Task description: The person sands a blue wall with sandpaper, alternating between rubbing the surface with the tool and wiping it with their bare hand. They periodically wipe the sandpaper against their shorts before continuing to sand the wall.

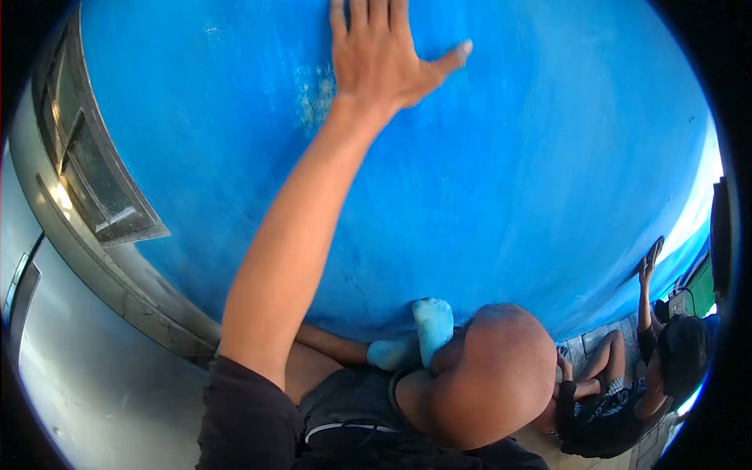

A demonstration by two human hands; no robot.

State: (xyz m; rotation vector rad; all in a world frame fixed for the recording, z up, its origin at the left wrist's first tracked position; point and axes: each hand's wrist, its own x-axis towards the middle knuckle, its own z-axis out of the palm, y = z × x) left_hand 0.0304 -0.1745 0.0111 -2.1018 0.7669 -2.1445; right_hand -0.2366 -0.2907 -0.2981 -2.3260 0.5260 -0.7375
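Note:
My left hand point(376, 66) is pressed flat on a blue painted wall point(501, 172), its fingers spread and pointing up, thumb out to the right. The top edge of the view cuts off the fingertips. Beside the wrist, a worn, pale patch point(315, 98) shows in the paint. Nothing can be seen in this hand, though the palm side is hidden against the wall. My right hand is out of view. Below, my bent knee point(501, 376) and light blue socks point(433, 321) are close to the foot of the wall.
A dark-framed window point(102, 172) is set in the wall at left, above a ledge and a silvery curved surface point(117, 392). At right another person point(627, 392) sits on the paved floor, one raised hand point(647, 266) holding a dark flat object to the wall.

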